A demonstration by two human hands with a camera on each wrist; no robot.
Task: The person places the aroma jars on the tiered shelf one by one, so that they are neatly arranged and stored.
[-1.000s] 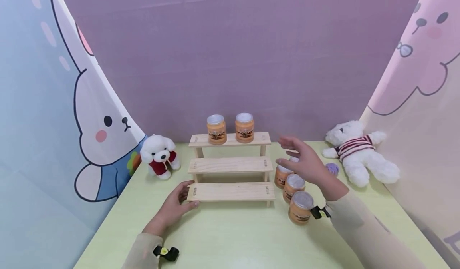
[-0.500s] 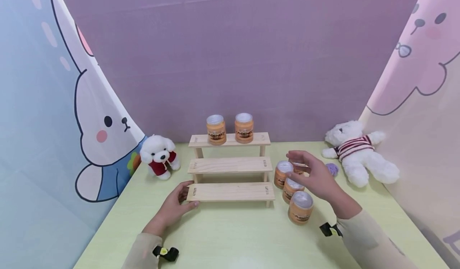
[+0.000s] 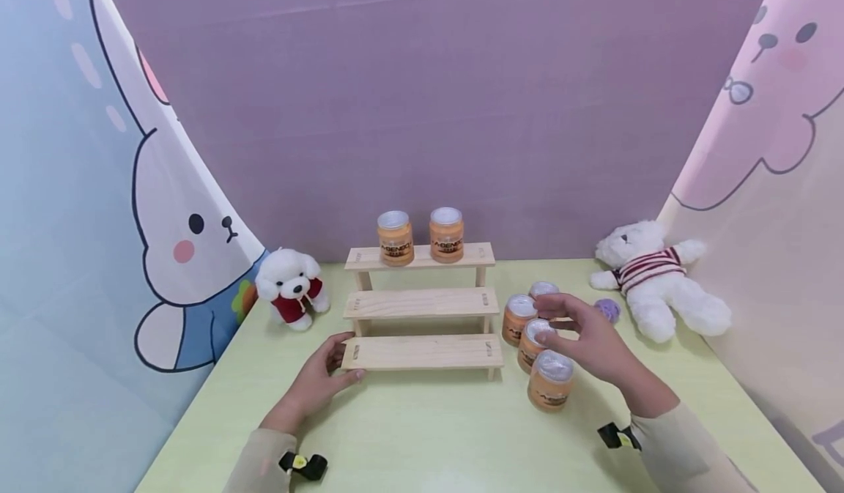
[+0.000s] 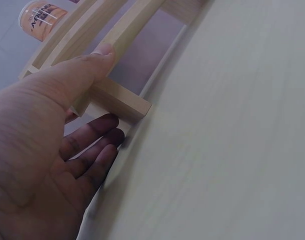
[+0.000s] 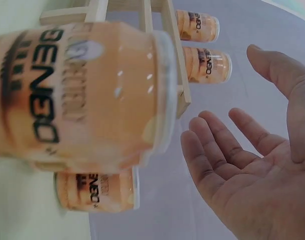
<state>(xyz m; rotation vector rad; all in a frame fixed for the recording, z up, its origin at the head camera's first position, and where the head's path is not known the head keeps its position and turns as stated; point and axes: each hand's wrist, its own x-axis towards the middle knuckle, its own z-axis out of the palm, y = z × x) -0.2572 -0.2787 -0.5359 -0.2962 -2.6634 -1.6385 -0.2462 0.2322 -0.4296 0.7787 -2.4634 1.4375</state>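
Note:
A three-tier wooden shelf (image 3: 422, 302) stands mid-table. My left hand (image 3: 319, 379) holds the left end of its lowest board, the thumb (image 4: 100, 55) on the front edge and the index finger mostly hidden behind it. Two orange jars with silvery lids, a left one (image 3: 395, 240) and a right one (image 3: 447, 236), stand on the top tier. Several like jars are grouped right of the shelf, among them a front jar (image 3: 551, 382) and a left jar (image 3: 519, 321). My right hand (image 3: 590, 339) hovers over this group, fingers (image 5: 207, 160) spread and nothing held; it partly hides the rear jar (image 3: 543, 288).
A white plush dog (image 3: 293, 288) in red sits left of the shelf. At the right lie a white plush bear (image 3: 659, 277) in a striped top and a small purple ball (image 3: 607, 310). A purple cloth wall (image 3: 422, 112) closes off the back of the table (image 3: 422, 434).
My right hand has moved right and down, from beside the top tier to over the grouped jars, uncovering the left jar. The left hand and the shelf stay in place.

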